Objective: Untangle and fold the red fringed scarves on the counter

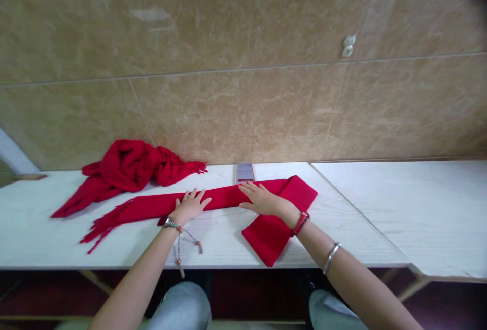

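Note:
A red scarf (224, 197) lies in a long flat strip across the white table, its fringe fanned out at the left end. Towards the right it is folded over at an angle, and the folded part slants down to the table's front edge. My left hand (190, 206) rests palm down on the strip left of its middle, fingers spread. Further right, my right hand (262, 199) lies flat on the same strip, just left of the angled fold. Neither hand grips the cloth.
Another red fringed scarf (133, 168) sits crumpled at the back left. Against the wall, behind the flat scarf, lies a phone (245, 173) with its screen lit. A seam divides the white table (411, 193) on the right. A small white figure (348, 46) is on the tiled wall.

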A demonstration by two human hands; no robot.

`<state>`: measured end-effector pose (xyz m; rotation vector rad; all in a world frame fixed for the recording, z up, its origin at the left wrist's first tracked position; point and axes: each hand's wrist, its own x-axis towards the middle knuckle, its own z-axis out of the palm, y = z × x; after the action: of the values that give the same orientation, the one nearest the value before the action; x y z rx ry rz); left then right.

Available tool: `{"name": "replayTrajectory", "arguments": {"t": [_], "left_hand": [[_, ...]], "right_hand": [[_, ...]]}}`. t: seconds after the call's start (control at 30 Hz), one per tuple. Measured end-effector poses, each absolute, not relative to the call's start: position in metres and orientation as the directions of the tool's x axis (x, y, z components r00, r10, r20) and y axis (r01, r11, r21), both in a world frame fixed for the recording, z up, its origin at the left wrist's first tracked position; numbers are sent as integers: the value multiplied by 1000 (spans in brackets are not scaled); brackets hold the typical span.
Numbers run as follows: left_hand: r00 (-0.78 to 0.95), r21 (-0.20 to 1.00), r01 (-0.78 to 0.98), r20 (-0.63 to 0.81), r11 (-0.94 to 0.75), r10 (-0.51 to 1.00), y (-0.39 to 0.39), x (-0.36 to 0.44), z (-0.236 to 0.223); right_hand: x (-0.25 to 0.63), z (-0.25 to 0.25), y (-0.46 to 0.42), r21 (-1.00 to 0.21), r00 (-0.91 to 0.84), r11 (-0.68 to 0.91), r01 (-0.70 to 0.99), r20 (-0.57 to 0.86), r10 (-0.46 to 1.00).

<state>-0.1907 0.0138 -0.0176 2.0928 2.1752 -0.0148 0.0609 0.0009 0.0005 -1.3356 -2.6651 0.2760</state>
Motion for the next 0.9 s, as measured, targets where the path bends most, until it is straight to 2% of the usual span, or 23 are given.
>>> {"name": "replayTrajectory", "arguments": {"t": [0.07,0.23,0.53,0.63,0.77,0.9], "left_hand": [[-52,74,995,-104,60,993,16,-211,-20],[-130,74,988,-100,138,986,16,-254,-24],[-381,67,923,12,379,924,5,-328,-24],[-364,43,931,88,361,927,1,-351,-28],[-258,37,966,117,255,959,-2,-365,-29],[-192,-10,981,149,196,970,-5,-364,-10]], "right_hand": [[44,-2,1,-245,-639,627,740,36,769],[28,-14,-2,-220,-688,657,721,-121,715],[29,-12,-2,-194,-671,642,742,-185,718],[26,-8,-2,-194,-666,637,746,-211,715],[22,-4,-5,-169,-654,632,756,-218,724],[20,-2,-7,-149,-635,618,772,-235,736]]}}
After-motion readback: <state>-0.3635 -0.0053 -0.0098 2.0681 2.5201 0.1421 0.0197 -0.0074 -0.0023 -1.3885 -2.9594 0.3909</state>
